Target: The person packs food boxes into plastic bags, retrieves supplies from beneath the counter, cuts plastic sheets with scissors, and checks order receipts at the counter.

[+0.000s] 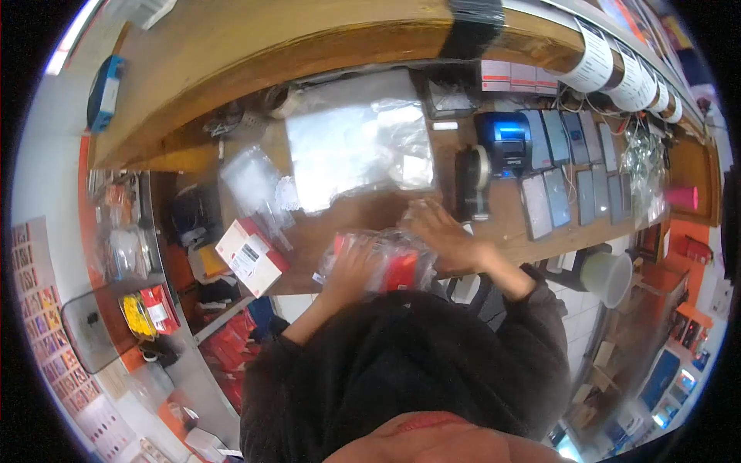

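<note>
At the near edge of the table lies a red package (400,270) in crinkled clear plastic wrap. My left hand (353,270) grips its left part, fingers bent over the top. My right hand (441,235) is at the package's upper right, fingers stretched out and slightly blurred beside the plastic; I see nothing held in it. Left of my left hand sits a red and white box (251,258) with a printed label. Beyond the hands, clear plastic sheets (332,147) are spread over the tabletop.
To the right stand a tape dispenser (477,181) and a black label printer (505,143). Several phones (556,193) lie in rows farther right. Paper label rolls (590,65) hang from the wooden shelf (324,38) above. A pale bin (606,278) is below the table's right side.
</note>
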`<state>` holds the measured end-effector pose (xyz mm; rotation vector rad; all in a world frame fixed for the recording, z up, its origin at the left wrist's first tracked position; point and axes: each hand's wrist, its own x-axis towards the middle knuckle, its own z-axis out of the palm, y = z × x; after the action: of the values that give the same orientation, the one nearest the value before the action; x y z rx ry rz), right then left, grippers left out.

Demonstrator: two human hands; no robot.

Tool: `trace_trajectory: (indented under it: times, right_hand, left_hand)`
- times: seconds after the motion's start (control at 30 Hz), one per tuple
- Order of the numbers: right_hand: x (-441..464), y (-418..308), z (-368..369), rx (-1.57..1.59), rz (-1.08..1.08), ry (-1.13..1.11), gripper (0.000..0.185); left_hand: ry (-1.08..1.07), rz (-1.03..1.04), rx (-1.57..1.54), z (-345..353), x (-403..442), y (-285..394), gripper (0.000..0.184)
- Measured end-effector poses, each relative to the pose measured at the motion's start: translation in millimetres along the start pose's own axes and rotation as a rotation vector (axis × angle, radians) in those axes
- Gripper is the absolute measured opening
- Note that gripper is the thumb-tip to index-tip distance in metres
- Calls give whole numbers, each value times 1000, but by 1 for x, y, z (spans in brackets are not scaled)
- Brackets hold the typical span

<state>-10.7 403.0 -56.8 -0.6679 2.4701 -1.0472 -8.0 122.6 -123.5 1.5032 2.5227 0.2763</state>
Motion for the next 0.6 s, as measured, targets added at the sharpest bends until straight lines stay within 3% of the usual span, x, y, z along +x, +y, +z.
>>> trace_trajectory:
  times: [0.07,0.1,0.13,0.2,0.3,0.43,0.5,0.6]
  right_hand:
    - [-3,1,35,-760,29,106,76]
    - [2,8,38,-769,8,101,76]
    - [7,17,35,-626,99,23,81]
    - [14,19,19,-489,166,-70,87]
    - [24,7,-23,-183,253,-47,84]
    - [72,-32,-70,-127,191,88,81]
    - [118,-52,-68,-123,155,145,79]
    - [208,-68,-43,-89,128,253,78]
  left_hand:
    - [13,-33,-5,-8,-1,1,41]
    - [19,-45,-8,-14,-2,0,40]
    - [32,-66,-4,-21,-3,-2,40]
    - [-86,-180,-60,-30,-12,-6,69]
    - [37,-277,6,-15,-37,-23,74]
    - [68,-364,-10,-17,-52,-36,63]
    - [130,-283,41,-12,-44,-34,49]
    - [118,-263,-28,31,-30,-39,52]
